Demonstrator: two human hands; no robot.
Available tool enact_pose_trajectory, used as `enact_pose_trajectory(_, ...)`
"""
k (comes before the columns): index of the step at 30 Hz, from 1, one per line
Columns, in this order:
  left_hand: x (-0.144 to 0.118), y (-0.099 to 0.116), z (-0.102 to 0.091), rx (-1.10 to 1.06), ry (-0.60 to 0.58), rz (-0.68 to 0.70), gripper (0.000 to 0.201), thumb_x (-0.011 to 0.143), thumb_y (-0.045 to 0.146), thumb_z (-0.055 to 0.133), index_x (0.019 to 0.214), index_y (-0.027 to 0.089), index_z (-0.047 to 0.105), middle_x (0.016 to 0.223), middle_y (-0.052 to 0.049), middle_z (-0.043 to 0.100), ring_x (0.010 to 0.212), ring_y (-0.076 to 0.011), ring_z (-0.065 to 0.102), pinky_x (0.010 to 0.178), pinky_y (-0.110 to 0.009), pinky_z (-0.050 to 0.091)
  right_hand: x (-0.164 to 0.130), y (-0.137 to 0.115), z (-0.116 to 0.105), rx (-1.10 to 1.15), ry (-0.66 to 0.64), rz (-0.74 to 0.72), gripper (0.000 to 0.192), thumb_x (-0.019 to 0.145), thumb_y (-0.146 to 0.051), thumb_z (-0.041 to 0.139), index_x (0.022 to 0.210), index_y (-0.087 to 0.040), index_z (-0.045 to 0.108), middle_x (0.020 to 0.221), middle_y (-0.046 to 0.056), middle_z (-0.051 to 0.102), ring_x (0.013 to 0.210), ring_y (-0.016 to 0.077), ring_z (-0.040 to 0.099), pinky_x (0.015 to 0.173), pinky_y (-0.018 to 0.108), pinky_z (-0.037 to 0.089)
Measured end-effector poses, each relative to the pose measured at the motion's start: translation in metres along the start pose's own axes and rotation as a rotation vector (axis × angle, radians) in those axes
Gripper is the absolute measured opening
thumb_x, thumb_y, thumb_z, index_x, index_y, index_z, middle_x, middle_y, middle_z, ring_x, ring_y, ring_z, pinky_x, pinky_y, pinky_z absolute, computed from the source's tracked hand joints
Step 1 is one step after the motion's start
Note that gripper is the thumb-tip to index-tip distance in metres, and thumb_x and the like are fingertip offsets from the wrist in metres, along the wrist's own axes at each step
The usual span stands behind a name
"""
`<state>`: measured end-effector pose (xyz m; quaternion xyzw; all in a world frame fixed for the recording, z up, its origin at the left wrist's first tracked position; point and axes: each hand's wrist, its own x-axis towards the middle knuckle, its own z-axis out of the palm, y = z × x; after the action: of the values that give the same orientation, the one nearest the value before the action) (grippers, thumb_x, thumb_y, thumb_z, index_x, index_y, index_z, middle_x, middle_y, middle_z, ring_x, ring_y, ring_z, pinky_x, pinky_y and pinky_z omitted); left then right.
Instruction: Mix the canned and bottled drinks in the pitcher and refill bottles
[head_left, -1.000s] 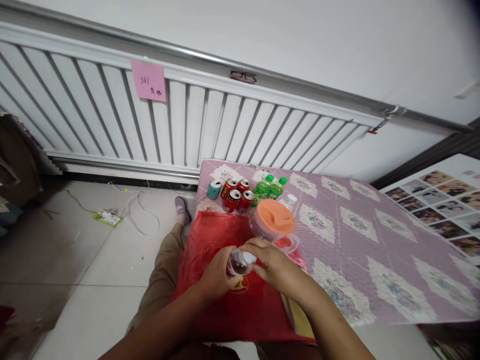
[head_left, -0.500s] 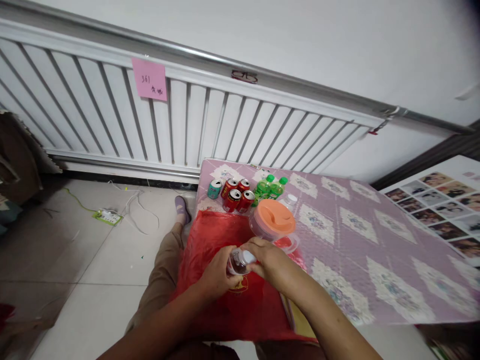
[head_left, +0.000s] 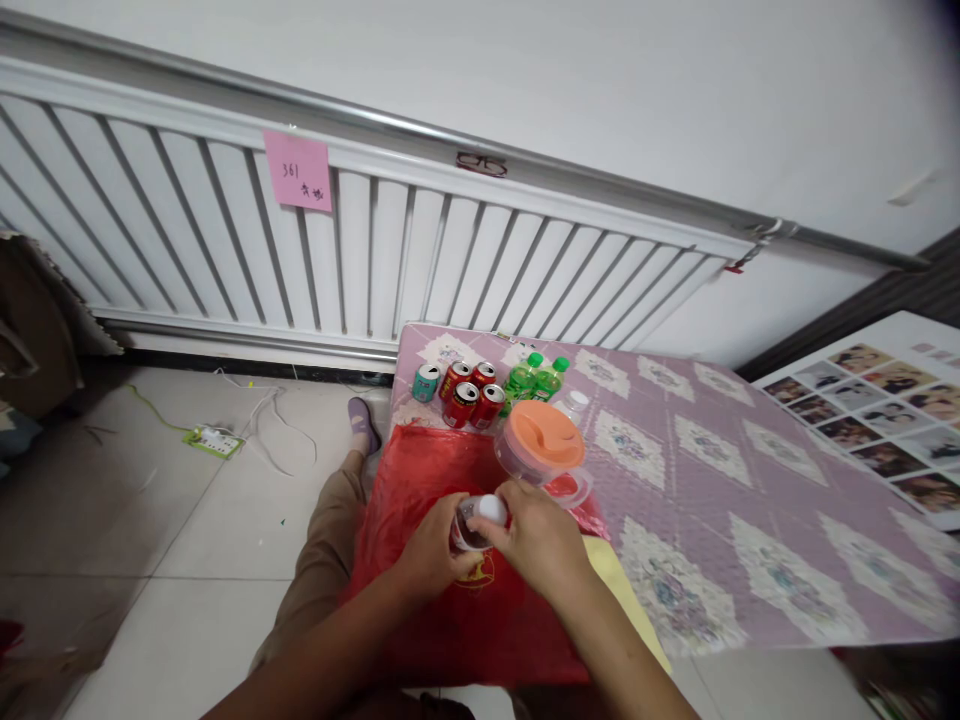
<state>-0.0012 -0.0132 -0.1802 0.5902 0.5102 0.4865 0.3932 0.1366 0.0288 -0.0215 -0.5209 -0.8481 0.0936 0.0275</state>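
home room, radiator (head_left: 360, 260), patterned tablecloth (head_left: 712, 480)

Desk (head_left: 750, 520) under a purple patterned cloth. At its far left corner: one teal can (head_left: 427, 382), four red cans (head_left: 469, 393) clustered just right of it, then two green bottles (head_left: 537, 377) side by side. Nearer, a clear jug with an orange lid (head_left: 541, 436); a white-capped bottle (head_left: 574, 403) just behind it. Red bag (head_left: 420, 480) spread over the near left edge. White radiator (head_left: 360, 260) along the far wall, pink note (head_left: 297, 170) stuck on it. Power strip (head_left: 214, 440) and cables on the tiled floor, left. Photo sheet (head_left: 885, 400) far right.
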Motion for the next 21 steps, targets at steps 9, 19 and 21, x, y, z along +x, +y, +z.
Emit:
enact_pose_trajectory(9, 0.001, 0.011, -0.003, -0.009, -0.01, 0.01, 0.069, 0.069, 0.015, 0.075, 0.131, 0.02, 0.046, 0.13, -0.012, 0.059, 0.119, -0.0266, 0.058, 0.106, -0.045, 0.044, -0.01, 0.023, 0.038, 0.665, 0.134, -0.062, 0.037, 0.083, -0.028, 0.061, 0.12, -0.022, 0.065, 0.124, 0.009, 0.067, 0.118, 0.025, 0.06, 0.104, 0.044, 0.045)
enact_pose_trajectory(19, 0.002, 0.007, 0.0, -0.025, -0.005, 0.005, 0.064, 0.07, 0.017, 0.076, 0.127, 0.02, 0.049, 0.131, -0.012, 0.059, 0.12, -0.0273, 0.057, 0.107, -0.047, 0.043, -0.01, -0.001, 0.055, 0.72, 0.326, 0.284, 0.043, 0.068, -0.033, 0.073, 0.107, -0.018, 0.059, 0.11, 0.011, 0.069, 0.103, 0.0296, 0.065, 0.094, 0.046, 0.049)
enact_pose_trajectory(21, 0.001, 0.007, 0.0, -0.033, -0.01, 0.006, 0.065, 0.07, 0.017, 0.075, 0.129, 0.02, 0.048, 0.132, -0.012, 0.059, 0.121, -0.0274, 0.057, 0.107, -0.047, 0.043, -0.012, 0.001, 0.054, 0.828, 0.267, 0.223, 0.055, 0.072, -0.033, 0.069, 0.123, -0.018, 0.055, 0.126, 0.013, 0.065, 0.116, 0.0282, 0.062, 0.102, 0.045, 0.046)
